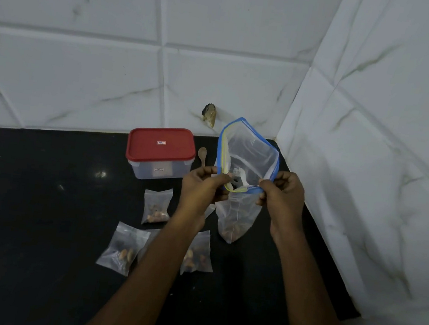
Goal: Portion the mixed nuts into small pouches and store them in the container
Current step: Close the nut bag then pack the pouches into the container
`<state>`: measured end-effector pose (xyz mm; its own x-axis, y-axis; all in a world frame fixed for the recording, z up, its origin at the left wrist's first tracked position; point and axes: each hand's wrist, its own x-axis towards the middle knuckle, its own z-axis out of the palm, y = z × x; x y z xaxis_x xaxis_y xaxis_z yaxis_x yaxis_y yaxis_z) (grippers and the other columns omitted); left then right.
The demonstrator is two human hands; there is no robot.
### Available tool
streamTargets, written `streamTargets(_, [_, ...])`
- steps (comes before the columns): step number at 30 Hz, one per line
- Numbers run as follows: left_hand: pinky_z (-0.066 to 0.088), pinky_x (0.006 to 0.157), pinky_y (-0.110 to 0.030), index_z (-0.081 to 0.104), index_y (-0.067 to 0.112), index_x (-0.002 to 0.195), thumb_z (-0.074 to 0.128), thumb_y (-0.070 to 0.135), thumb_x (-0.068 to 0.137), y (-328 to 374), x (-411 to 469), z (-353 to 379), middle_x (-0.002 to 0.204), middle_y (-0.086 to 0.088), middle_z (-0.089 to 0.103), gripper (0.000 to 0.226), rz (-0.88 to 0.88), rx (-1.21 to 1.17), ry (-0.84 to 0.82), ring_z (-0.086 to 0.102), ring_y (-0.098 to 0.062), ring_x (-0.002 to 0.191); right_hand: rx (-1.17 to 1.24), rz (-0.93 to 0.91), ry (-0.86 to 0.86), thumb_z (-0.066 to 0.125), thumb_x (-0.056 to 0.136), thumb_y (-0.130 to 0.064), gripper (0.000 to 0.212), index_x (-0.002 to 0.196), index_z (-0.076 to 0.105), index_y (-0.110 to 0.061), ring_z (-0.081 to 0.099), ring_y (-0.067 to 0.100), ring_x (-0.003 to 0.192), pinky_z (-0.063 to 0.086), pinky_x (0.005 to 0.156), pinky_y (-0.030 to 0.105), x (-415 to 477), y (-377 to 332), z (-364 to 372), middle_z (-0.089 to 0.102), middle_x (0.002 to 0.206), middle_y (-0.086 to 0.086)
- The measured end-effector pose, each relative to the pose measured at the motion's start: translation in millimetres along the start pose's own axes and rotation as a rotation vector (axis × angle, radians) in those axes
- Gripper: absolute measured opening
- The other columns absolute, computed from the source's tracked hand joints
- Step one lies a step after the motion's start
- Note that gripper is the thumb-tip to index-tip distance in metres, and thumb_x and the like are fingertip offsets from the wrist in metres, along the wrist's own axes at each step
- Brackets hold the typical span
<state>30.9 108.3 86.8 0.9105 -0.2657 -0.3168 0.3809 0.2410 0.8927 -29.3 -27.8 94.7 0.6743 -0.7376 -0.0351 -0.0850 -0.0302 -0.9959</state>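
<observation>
While the left hand [202, 185] pinches the big zip bag [249, 153] by the near-left part of its blue-and-yellow rim, the right hand [282, 195] pinches the near-right part. So the hands are apart, with the open mouth stretched between them. The bag hangs upright below the fingers, and I honestly can't tell if its bottom touches the black counter [41, 195]. The mixed nuts [231, 229] sit in a little heap right at the bottom, well under both hands.

Everything else, left to right:

- The leftmost pouch [123, 248] lies flat on the counter with a few nuts inside.
- The container [153, 171] is further back near the tiled wall [84, 65], with its red lid [160, 143] on.
- A second pouch [156, 206] lies just in front of the container, also holding nuts.
- A wooden spoon [202, 155] lies between the container and the bag, with its handle end hidden behind the left hand.
- A third pouch [198, 255] is partly covered by the left forearm.
- Some dark lump [209, 114] sits on the wall above the spoon, too small to make out.
</observation>
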Motion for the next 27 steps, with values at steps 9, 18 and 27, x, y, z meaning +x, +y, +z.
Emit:
streamTargets(9, [0.053,0.044,-0.029,0.054,0.014,0.107,0.061,-0.003,0.085,8,-11,15,0.076,-0.006,0.06,0.029,0.442,0.351,0.18,0.067,-0.02,0.05,-0.165,-0.11,0.03,0.075,0.082,-0.008,0.036,0.108,0.052,-0.016,0.068,0.021,0.081,0.06,0.063,0.035,1,-5,-3,0.058,0.089,0.002])
streamTargets(18, [0.054,0.051,-0.029,0.065,0.018,0.108,0.06,0.014,0.096,12,-1,5,0.077,-0.014,0.061,0.014,0.444,0.415,-0.008,0.068,-0.018,0.056,-0.522,-0.36,-0.482,0.084,0.075,-0.028,0.048,0.114,0.06,-0.043,0.062,0.006,0.084,0.052,0.072,0.016,14,-9,-41,0.061,0.099,-0.008])
streamTargets(27, [0.042,0.072,-0.014,0.068,0.035,0.094,0.078,0.029,0.081,15,4,-11,0.102,-0.001,0.043,0.018,0.655,0.965,-0.253,0.045,-0.004,0.083,-0.625,-0.549,-0.354,0.082,0.076,-0.014,0.014,0.087,0.076,-0.019,0.058,0.0,0.082,0.049,0.073,0.019,35,-20,-48,0.059,0.092,-0.008])
